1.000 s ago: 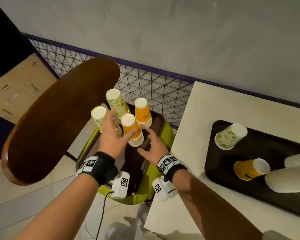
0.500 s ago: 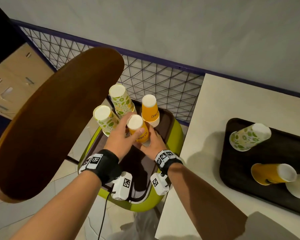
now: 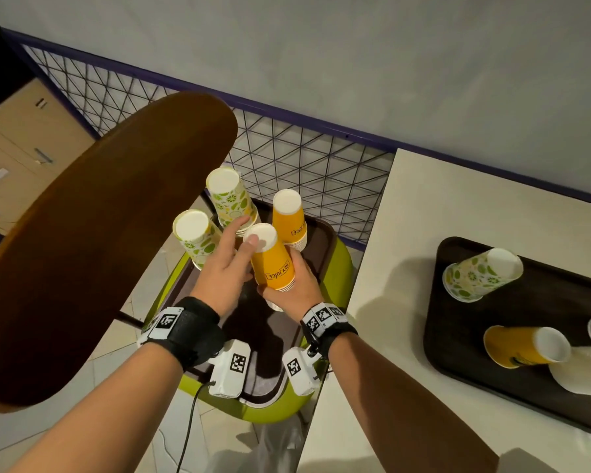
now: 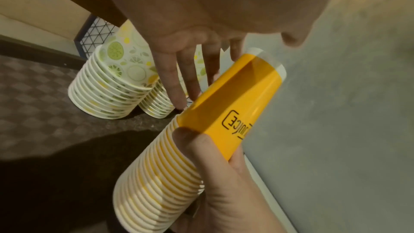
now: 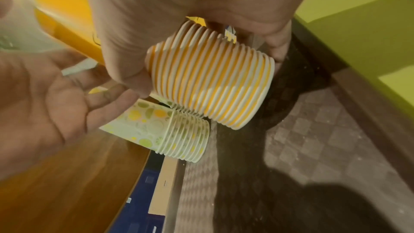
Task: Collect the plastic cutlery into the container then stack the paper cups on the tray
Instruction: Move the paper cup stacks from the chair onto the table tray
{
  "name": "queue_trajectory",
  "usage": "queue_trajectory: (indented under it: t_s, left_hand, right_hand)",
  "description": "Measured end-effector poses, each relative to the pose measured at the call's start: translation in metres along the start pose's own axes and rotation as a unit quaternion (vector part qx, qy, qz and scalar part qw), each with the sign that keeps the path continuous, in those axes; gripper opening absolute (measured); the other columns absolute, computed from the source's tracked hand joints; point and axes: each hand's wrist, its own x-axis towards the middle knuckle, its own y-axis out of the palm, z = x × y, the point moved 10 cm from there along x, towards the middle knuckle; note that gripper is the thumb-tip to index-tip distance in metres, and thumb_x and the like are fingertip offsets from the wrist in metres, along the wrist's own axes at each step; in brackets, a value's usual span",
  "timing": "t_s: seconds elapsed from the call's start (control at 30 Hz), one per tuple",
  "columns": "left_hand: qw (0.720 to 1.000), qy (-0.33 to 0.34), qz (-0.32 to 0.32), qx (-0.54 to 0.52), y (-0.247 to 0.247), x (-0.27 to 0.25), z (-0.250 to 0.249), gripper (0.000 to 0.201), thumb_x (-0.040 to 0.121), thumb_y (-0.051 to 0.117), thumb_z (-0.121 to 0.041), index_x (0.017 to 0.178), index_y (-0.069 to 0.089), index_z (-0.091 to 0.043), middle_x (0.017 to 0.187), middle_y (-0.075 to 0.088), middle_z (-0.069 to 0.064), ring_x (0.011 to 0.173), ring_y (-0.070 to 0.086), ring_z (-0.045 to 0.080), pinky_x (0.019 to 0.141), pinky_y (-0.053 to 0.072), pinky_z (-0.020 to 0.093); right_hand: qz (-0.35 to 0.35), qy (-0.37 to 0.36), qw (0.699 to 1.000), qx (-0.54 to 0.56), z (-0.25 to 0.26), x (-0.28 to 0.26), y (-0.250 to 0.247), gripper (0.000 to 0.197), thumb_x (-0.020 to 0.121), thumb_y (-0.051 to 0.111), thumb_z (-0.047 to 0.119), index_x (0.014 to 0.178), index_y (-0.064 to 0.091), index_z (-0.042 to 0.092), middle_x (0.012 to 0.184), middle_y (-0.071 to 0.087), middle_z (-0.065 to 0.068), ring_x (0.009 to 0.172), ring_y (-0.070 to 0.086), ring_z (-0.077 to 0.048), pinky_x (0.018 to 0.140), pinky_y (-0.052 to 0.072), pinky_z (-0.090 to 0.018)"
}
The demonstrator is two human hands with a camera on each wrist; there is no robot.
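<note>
You have four cup stacks (image 3: 289, 216) on the near-left tray (image 3: 318, 240), sitting on a stool (image 3: 338, 268). The table (image 3: 440, 199) is right, carrying a second tray (image 3: 526, 370) with tipped cups (image 3: 481, 273).

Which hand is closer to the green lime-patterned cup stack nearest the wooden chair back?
Left. The left hand lies right beside that lime-patterned stack; the right hand grips the orange stack farther away.
</note>
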Motion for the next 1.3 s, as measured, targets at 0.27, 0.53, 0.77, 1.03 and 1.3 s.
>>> queue_trajectory:
  t_s: [0.27,0.53,0.77,1.03,1.3]
  left_hand:
    - [0.997,-0.006,-0.054,0.052,0.021,0.032,-0.001,0.060,0.098,0.058,-0.018,0.151,0.032,-0.029,0.134,0.052,0.001,0.115,0.055,0.011,0.092,0.046,0.021]
    - [0.995,0.000,-0.057,0.078,0.057,0.090,0.019,0.116,0.069,0.091,-0.036,0.157,0.016,-0.026,0.156,0.039,0.006,0.140,0.041,0.021,0.118,0.034,0.042]
    - [0.986,0.009,-0.056,0.156,0.059,0.087,0.052,0.079,0.067,0.076,-0.054,0.134,0.043,-0.028,0.130,0.059,0.003,0.122,0.057,0.025,0.103,0.050,0.052]
    - [0.968,0.054,-0.050,0.240,0.060,0.012,0.047,0.071,0.080,0.075,-0.028,0.141,0.040,-0.021,0.132,0.048,0.008,0.123,0.038,0.030,0.103,0.039,0.045]
    - [0.978,0.037,-0.072,0.192,0.048,-0.010,0.072,0.085,0.074,0.084,-0.042,0.145,0.038,-0.032,0.137,0.050,0.000,0.128,0.048,0.026,0.108,0.043,0.052]
  right_hand:
    - [-0.046,0.043,0.990,0.126,-0.028,-0.046,-0.051,0.071,0.071,0.090,0.024,0.122,0.046,0.044,0.111,0.067,0.018,0.099,0.065,0.002,0.087,0.051,-0.023]
    - [-0.091,0.052,0.986,0.130,-0.050,-0.081,-0.104,0.071,0.072,0.090,0.025,0.123,0.045,0.043,0.113,0.067,0.013,0.099,0.066,0.002,0.084,0.055,-0.021]
    - [-0.089,0.050,0.985,0.142,-0.042,-0.092,-0.120,0.071,0.077,0.087,0.017,0.129,0.042,0.035,0.113,0.064,0.016,0.097,0.065,0.003,0.078,0.051,-0.016]
    - [-0.091,0.052,0.987,0.123,-0.032,-0.100,-0.125,0.080,0.079,0.086,0.027,0.142,0.037,0.032,0.116,0.058,0.020,0.101,0.057,0.002,0.082,0.045,-0.016]
    - [-0.094,0.052,0.987,0.123,-0.027,-0.110,-0.124,0.075,0.081,0.084,0.025,0.137,0.036,0.037,0.112,0.057,0.026,0.098,0.058,0.008,0.074,0.045,-0.009]
